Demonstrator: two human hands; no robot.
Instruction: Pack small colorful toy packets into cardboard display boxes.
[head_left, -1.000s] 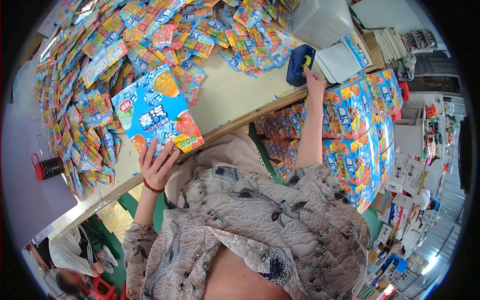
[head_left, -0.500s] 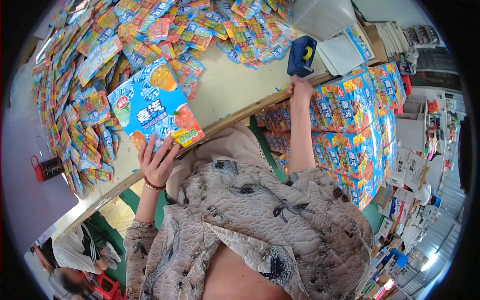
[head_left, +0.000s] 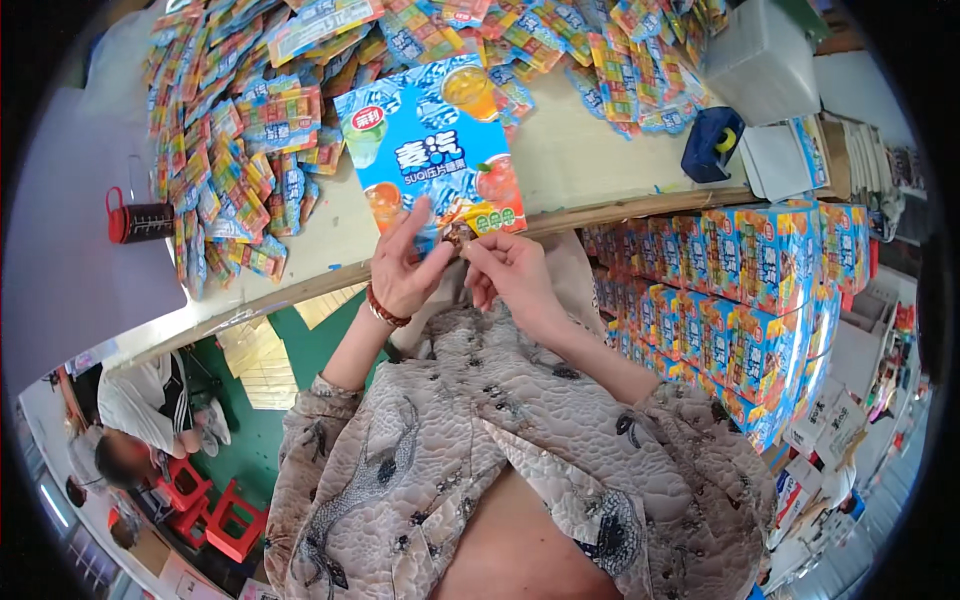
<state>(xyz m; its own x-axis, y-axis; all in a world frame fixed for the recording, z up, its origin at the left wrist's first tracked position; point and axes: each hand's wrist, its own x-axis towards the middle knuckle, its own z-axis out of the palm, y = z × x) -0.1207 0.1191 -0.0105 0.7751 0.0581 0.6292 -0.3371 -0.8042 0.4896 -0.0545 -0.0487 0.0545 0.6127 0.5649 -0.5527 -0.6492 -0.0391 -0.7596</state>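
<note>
A blue carton [head_left: 430, 140] with pictures of drinks on it lies at the table's near edge. My left hand [head_left: 405, 275] rests on its lower left part, fingers stretched out over the front and thumb pointing toward the lower edge. Right beside that thumb, my right hand [head_left: 515, 278] has thumb and forefinger pinched together at the carton's bottom edge. What sits between those fingertips is too small to make out. A dark blue tape dispenser [head_left: 708, 150] with a yellow core stands to the right on the table.
Colourful flat packets [head_left: 235, 150] are heaped across the table's left and far side. A dark bottle with a red lid [head_left: 140, 222] stands at left. Stacked blue cartons [head_left: 740, 262] rise at right, below the table edge. Red stools [head_left: 236, 522] and a seated person [head_left: 140, 400] are at lower left.
My right hand has left the tape dispenser and come to the carton's lower edge, beside my left hand. The view has shifted, so the carton appears farther right and straighter.
</note>
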